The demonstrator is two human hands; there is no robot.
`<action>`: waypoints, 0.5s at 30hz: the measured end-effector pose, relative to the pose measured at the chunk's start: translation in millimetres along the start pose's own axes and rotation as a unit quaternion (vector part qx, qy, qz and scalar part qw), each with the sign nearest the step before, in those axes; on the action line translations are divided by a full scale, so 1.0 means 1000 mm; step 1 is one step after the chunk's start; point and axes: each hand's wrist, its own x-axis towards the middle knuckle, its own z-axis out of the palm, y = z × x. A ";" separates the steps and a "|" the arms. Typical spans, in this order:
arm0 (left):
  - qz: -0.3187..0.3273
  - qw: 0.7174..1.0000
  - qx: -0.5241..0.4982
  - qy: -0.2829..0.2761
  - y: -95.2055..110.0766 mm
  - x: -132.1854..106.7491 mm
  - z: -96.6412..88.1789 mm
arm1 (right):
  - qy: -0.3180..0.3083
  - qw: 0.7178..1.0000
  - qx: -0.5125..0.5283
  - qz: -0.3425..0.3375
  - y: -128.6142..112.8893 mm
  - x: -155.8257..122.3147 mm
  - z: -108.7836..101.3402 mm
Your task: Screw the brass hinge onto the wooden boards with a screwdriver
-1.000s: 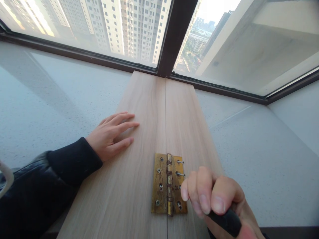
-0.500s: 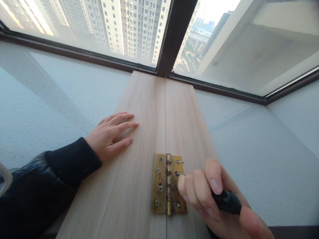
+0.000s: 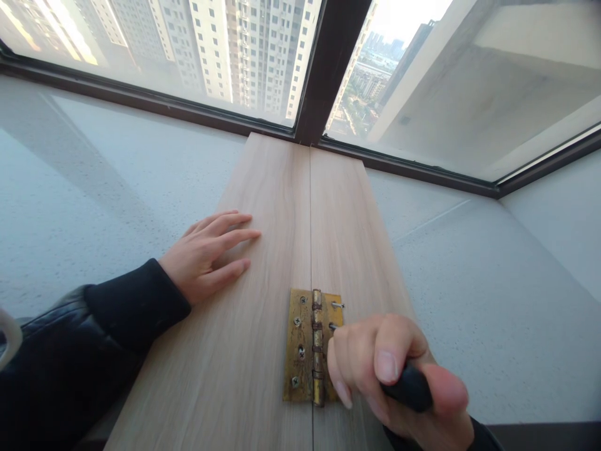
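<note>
A worn brass hinge (image 3: 300, 347) lies across the seam between two pale wood boards, the left board (image 3: 267, 181) and the right board (image 3: 338, 194). Several cross-head screws sit in its left leaf. On the right leaf, two screws stick up at a slant, the upper screw (image 3: 338, 305) and one partly covered by my fingers. My right hand (image 3: 380, 363) is closed around the black handle of a screwdriver (image 3: 407, 389) over that leaf; its shaft and tip are hidden. Fingers spread, my left hand (image 3: 211, 254) rests flat on the left board.
The boards run to a dark window frame (image 3: 310, 81), with tall buildings outside the glass. A speckled white sill (image 3: 117, 181) extends on both sides. Part of a pale curved object (image 3: 9, 338) shows at the left edge.
My right hand has turned and shifted slightly left with the screwdriver, covering the lower part of the hinge's right leaf. My left hand stays in place.
</note>
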 end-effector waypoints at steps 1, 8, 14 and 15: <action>0.001 1.000 0.000 -0.001 0.000 0.000 0.000 | 0.009 1.000 0.028 0.012 -0.002 0.001 0.002; 0.005 1.000 0.000 0.002 -0.002 0.000 0.001 | 0.069 0.994 0.074 0.032 -0.010 0.000 0.008; 0.006 1.000 0.000 0.005 -0.001 0.000 0.001 | 0.092 0.995 -0.021 -0.012 -0.005 -0.006 0.002; 0.006 1.000 0.000 0.005 -0.001 0.000 0.001 | 0.084 0.996 -0.011 -0.011 -0.004 -0.007 0.001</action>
